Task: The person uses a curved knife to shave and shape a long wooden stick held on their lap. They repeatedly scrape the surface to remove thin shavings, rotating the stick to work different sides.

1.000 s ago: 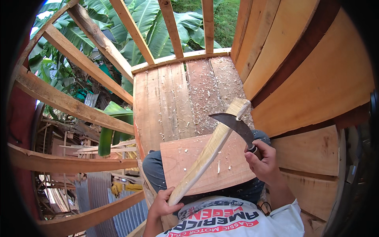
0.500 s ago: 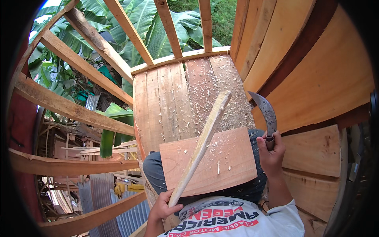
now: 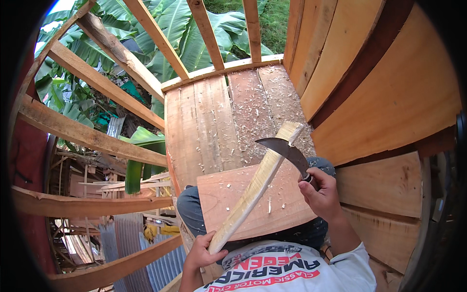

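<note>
From my remote post, I had the left hand's (image 3: 203, 251) fingers pinching the lower end of the wooden stick (image 3: 253, 190), which slanted over the board (image 3: 243, 214). The right hand's (image 3: 321, 194) fingers wrapped the curved knife (image 3: 286, 149), its blade crossing the stick's upper part.

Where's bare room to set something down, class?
Mostly bare: the left floor planks, beside the denser shavings, and the lap board between its chips and near edge. Crowded: the littered right planks, and where the curved knife crosses the wooden stick.
</note>
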A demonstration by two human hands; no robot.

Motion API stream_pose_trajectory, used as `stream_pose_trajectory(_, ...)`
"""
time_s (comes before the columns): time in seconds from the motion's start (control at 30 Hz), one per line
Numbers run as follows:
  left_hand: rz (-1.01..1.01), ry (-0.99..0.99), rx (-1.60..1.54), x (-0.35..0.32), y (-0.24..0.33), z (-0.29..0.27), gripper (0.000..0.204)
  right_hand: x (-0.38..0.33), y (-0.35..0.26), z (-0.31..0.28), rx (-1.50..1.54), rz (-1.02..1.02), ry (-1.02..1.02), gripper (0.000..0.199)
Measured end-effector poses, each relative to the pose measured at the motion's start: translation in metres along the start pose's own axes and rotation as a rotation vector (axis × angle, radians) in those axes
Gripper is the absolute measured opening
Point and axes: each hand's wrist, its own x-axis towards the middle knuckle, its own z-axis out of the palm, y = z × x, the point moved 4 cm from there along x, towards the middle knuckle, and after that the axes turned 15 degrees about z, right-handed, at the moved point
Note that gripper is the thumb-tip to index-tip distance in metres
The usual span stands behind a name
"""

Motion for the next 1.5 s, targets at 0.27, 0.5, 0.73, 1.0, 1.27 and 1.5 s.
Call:
stream_pose_trajectory(0.27, -0.04, -0.121, -0.191, -0.004, -0.002, 0.006, 0.038, 0.003, 0.0, -0.017, -0.281, -0.393, 0.442, 0.022)
stream_pose_trajectory(0.5, -0.103, -0.011, -0.165, -0.01, -0.005, 0.005, 0.034, -0.009, 0.002, -0.007, -0.008, -0.045, 0.009, 0.018)
stream_pose_trajectory(0.73, -0.052, -0.022, -0.039, -0.002, 0.013, 0.006, 0.037, 0.003, -0.002, -0.014, 0.058, 0.057, -0.116, 0.012)
stream_pose_trajectory(1.0, -0.062, 0.015, -0.061, -0.01, -0.001, 0.005, 0.041, 0.001, -0.006, -0.004, -0.073, 0.109, -0.253, 0.014)
stream_pose_trajectory(1.27, -0.07, -0.002, -0.009, -0.01, -0.002, 0.002, 0.042, 0.009, -0.007, -0.017, 0.086, 0.083, -0.125, 0.017)
stream_pose_trajectory(1.5, -0.048, 0.013, -0.017, -0.01, 0.0, 0.004, 0.039, 0.003, -0.02, -0.01, -0.002, 0.017, -0.069, 0.019)
